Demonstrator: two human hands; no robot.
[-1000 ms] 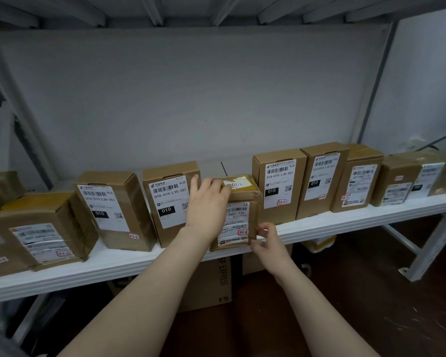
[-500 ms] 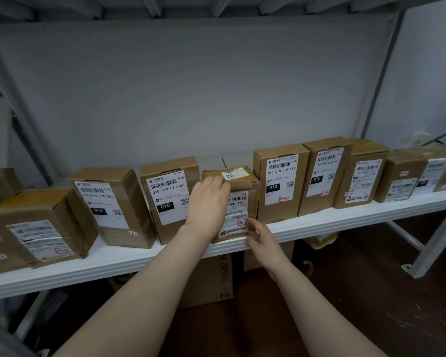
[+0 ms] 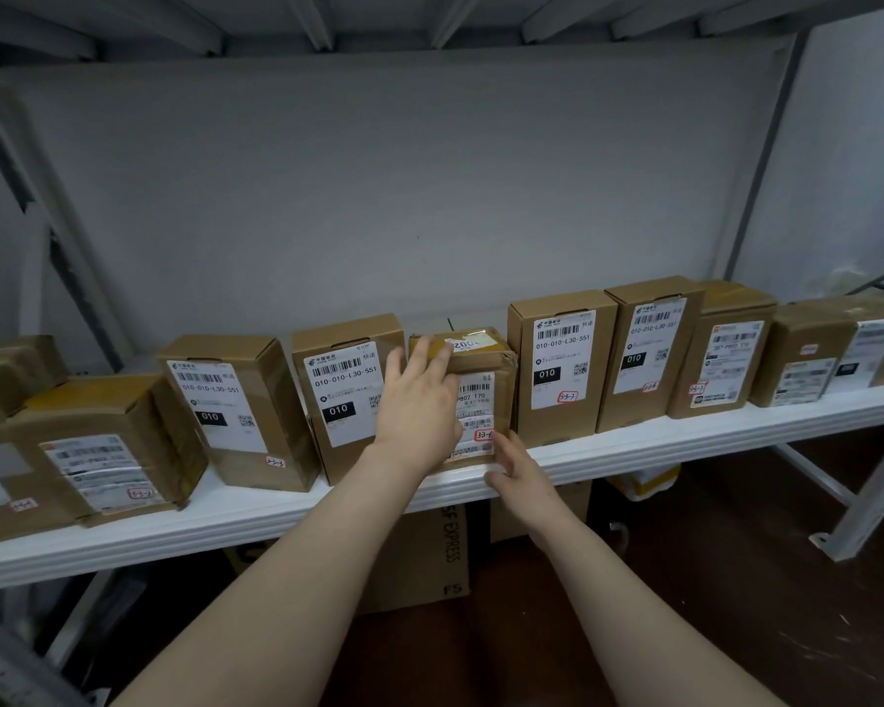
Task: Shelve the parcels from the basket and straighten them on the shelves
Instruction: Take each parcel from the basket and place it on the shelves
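A small brown taped parcel [image 3: 487, 400] with a white label stands on the white shelf [image 3: 634, 446], in the gap between two taller boxes. My left hand [image 3: 417, 400] lies on its front left side, fingers hooked over its top edge. My right hand [image 3: 514, 464] is lower, fingers apart, with the fingertips touching the parcel's lower right corner at the shelf's front edge. A row of brown labelled parcels runs along the shelf: one box [image 3: 345, 395] just left of the small parcel and another [image 3: 557, 369] just right.
More parcels [image 3: 93, 451] stand at the left end and several at the right end [image 3: 807, 354]. A cardboard box [image 3: 430, 553] stands on the floor under the shelf. A white shelf leg [image 3: 868, 502] slants down at the right. Grey wall behind.
The small parcel has gone from tilted at the shelf edge to upright and further back between its neighbours. My right hand slid from its side to its lower corner.
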